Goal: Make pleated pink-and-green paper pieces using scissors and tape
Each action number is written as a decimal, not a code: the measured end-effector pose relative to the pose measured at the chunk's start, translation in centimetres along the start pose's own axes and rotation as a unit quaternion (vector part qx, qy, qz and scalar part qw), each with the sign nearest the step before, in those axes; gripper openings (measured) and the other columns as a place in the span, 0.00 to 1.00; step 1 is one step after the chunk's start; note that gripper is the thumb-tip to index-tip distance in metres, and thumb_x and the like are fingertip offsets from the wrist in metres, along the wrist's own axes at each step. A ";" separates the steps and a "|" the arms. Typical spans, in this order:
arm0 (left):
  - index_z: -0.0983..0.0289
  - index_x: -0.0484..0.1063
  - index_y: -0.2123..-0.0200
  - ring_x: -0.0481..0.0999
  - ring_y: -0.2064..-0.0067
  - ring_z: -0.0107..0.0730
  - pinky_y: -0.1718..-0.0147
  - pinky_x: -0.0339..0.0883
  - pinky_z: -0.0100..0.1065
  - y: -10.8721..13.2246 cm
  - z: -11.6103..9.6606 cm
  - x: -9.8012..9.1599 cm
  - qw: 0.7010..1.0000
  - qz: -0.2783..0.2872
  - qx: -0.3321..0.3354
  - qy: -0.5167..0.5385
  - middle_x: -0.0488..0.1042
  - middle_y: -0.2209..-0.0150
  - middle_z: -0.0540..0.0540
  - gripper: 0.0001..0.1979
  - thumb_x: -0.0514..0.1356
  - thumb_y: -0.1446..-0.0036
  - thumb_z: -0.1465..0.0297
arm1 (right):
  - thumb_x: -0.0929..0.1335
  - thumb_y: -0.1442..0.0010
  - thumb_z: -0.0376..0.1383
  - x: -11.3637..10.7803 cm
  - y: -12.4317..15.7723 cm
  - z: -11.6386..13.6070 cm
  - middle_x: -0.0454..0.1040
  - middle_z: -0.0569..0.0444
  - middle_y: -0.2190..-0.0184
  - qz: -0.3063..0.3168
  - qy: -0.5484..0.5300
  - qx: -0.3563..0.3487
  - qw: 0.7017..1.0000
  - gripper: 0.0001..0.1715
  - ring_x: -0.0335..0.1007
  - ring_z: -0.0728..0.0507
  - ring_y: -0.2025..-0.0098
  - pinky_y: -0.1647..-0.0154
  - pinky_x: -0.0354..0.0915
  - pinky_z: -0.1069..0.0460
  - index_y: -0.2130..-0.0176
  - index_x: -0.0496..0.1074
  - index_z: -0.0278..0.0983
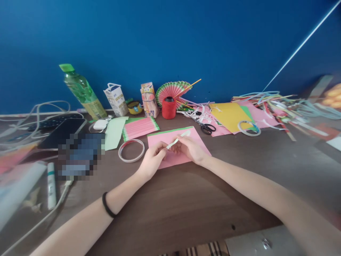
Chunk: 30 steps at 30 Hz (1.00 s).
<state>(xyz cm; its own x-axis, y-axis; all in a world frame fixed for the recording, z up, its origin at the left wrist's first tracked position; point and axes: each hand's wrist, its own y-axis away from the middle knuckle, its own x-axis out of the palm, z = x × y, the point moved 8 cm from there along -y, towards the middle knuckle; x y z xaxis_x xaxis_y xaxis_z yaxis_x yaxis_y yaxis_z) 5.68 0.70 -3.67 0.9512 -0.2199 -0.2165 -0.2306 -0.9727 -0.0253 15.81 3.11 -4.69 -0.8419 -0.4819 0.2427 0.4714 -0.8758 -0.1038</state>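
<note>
Both my hands meet over a pink paper sheet (173,163) with a green strip along its far edge. A narrow pale strip (174,143), perhaps paper or tape backing, runs between them. My left hand (153,156) pinches its near end with thumb and fingers. At its far end, my right hand (190,148) has the strip between closed fingers; part of the grip is hidden. Left of the sheet lies a roll of tape (119,153). Beyond it are a pleated pink paper (140,128) and a light green sheet (115,133).
Black scissors (207,128), yellow paper (230,115) and another tape roll (249,134) lie to the right, near a heap of paper strips (282,106). Along the blue wall stand a green bottle (84,92), cartons (116,99), a red spool (168,108) and a watermelon-coloured paper fan (167,90). Phones and cables lie left.
</note>
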 end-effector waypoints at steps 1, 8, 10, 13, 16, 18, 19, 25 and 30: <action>0.63 0.65 0.74 0.57 0.80 0.22 0.78 0.54 0.26 0.0 0.0 0.0 1.000 0.000 0.000 -0.005 0.58 0.83 0.44 0.07 0.51 0.49 0.68 | 0.64 0.46 0.48 0.0 0.0 0.0 0.68 0.56 0.78 0.003 0.004 0.000 1.000 0.18 0.62 0.50 0.76 0.73 0.57 0.53 0.73 0.66 0.35; 0.63 0.65 0.76 0.64 0.74 0.25 0.71 0.59 0.28 -0.1 -0.5 -0.1 0.998 0.000 0.044 -0.050 0.67 0.77 0.47 0.08 0.52 0.48 0.67 | 0.60 0.45 0.55 0.7 0.5 0.4 0.66 0.56 0.78 0.048 0.020 -0.030 0.998 0.25 0.61 0.51 0.76 0.74 0.56 0.53 0.73 0.64 0.36; 0.63 0.66 0.76 0.65 0.74 0.25 0.70 0.59 0.28 0.0 -0.7 -0.1 0.997 0.002 0.054 -0.049 0.69 0.76 0.47 0.08 0.53 0.49 0.67 | 0.62 0.46 0.54 1.0 0.7 0.6 0.66 0.57 0.78 0.058 0.049 -0.030 0.997 0.24 0.60 0.51 0.76 0.74 0.56 0.53 0.73 0.64 0.36; 0.64 0.67 0.76 0.67 0.73 0.27 0.70 0.60 0.28 0.1 -0.8 0.1 0.997 0.021 0.056 -0.056 0.71 0.76 0.48 0.08 0.53 0.49 0.67 | 0.67 0.48 0.46 1.2 0.9 0.7 0.64 0.59 0.78 0.050 0.118 -0.009 0.992 0.16 0.61 0.51 0.76 0.71 0.58 0.53 0.73 0.63 0.36; 0.64 0.68 0.77 0.68 0.71 0.27 0.68 0.60 0.28 0.2 -1.1 0.4 0.995 0.033 0.062 -0.065 0.72 0.75 0.48 0.08 0.53 0.49 0.69 | 0.65 0.47 0.39 1.4 1.1 0.9 0.63 0.59 0.79 0.044 0.155 -0.004 0.987 0.10 0.61 0.51 0.75 0.71 0.58 0.53 0.74 0.62 0.36; 0.64 0.67 0.77 0.67 0.72 0.27 0.69 0.59 0.28 0.1 -0.8 0.4 0.995 0.026 0.052 -0.075 0.71 0.76 0.48 0.08 0.53 0.49 0.68 | 0.63 0.47 0.37 1.4 1.1 1.0 0.63 0.59 0.79 0.035 0.164 -0.010 0.986 0.08 0.60 0.51 0.76 0.71 0.58 0.53 0.75 0.62 0.36; 0.64 0.66 0.76 0.66 0.74 0.26 0.71 0.59 0.28 0.0 -0.6 0.3 0.996 0.019 0.039 -0.082 0.69 0.78 0.47 0.09 0.53 0.48 0.67 | 0.63 0.47 0.36 1.3 1.1 1.1 0.63 0.59 0.79 0.028 0.166 -0.016 0.986 0.07 0.59 0.52 0.76 0.72 0.58 0.53 0.75 0.62 0.36; 0.62 0.65 0.67 0.68 0.65 0.28 0.64 0.62 0.31 0.1 -0.7 -1.5 0.987 -0.096 0.075 -0.104 0.69 0.67 0.50 0.07 0.50 0.44 0.67 | 0.62 0.46 0.38 0.3 1.1 1.5 0.63 0.59 0.79 -0.031 0.165 -0.051 0.985 0.10 0.60 0.51 0.76 0.71 0.58 0.53 0.76 0.62 0.36; 0.61 0.63 0.72 0.64 0.58 0.32 0.55 0.59 0.36 1.1 -2.6 -1.9 0.947 -0.161 0.182 -0.211 0.63 0.65 0.52 0.04 0.51 0.45 0.72 | 0.61 0.44 0.39 -0.4 1.2 1.3 0.64 0.58 0.79 -0.072 0.188 -0.050 0.978 0.09 0.61 0.51 0.75 0.71 0.59 0.53 0.72 0.63 0.36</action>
<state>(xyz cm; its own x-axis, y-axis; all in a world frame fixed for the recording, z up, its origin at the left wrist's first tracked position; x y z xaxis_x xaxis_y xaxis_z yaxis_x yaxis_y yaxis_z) 4.11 -0.12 -0.75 0.8350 0.2075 -0.5096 -0.0708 -0.8779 -0.4736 17.03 2.23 -3.65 -0.9434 -0.3136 -0.1083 0.3294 -0.9242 -0.1932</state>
